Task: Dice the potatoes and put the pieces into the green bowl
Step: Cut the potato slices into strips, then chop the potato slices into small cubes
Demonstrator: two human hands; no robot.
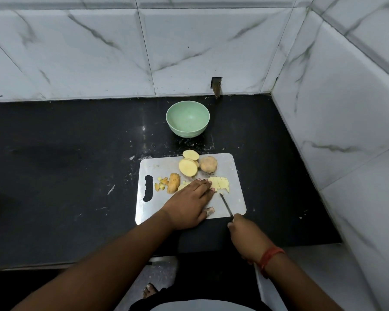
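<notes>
Gripping a knife [226, 205], right hand [245, 237] nears cut potato pieces [220, 185] under flat left hand [189, 205]; no writing legible.

Bare forearms; red thread band [270, 258] circles the right wrist.

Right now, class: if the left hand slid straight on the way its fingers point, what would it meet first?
The left hand lies flat, fingers pointing up and to the right across the board. Its fingertips already touch the cut potato pieces, so those come first. Beyond them the board looks bare.
</notes>
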